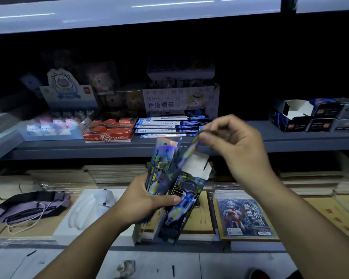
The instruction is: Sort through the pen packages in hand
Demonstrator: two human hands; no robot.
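Dark shadow covers the back of the upper shelf [250, 141], so the goods behind the bandage box [180, 101] are hard to make out. Head view only. Both forearms are cut off by the lower edge.

Left hand [143, 200] grips a bundle of blue holographic packs [165, 172], thumb across the front, held upright above the lower shelf, in front of the upper shelf's edge. One pack's white end flap stands open. The packs' lower ends are blurred.

Right hand [232, 143] pinches the top of a pen [189, 150] between thumb and fingertips, other fingers curled. The pen's lower end is hidden inside the open pack; its print is blurred.

Nearby: eraser box [109, 130], purple pouch [30, 206], card packet [244, 218].
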